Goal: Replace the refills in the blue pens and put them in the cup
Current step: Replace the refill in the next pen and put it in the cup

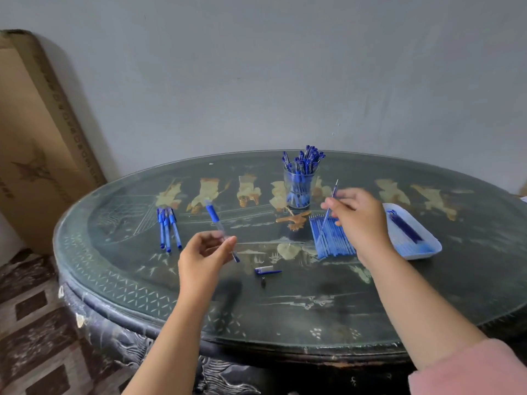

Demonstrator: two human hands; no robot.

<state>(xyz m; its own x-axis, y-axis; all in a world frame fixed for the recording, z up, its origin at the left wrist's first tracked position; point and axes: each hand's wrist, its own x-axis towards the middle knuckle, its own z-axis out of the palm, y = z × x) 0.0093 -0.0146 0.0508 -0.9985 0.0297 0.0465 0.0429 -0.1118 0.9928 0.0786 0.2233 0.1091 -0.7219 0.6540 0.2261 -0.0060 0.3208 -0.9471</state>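
My left hand (204, 256) pinches a blue pen barrel (216, 217) that slants up and away over the table. My right hand (358, 215) pinches a thin refill (333, 195), tip pointing up, just above a pile of blue refills (330, 238) lying on the table. A clear cup (299, 186) full of blue pens stands behind, between my hands. A blue pen cap (266, 270) and a small dark tip piece (263, 281) lie on the table in front. Three blue pens (168, 229) lie at the left.
A white tray (427, 243) holding blue refills sits at the right, beside my right hand. The dark oval table (285, 315) stands against a grey wall. A tall cardboard box (37, 143) leans on the wall at the left.
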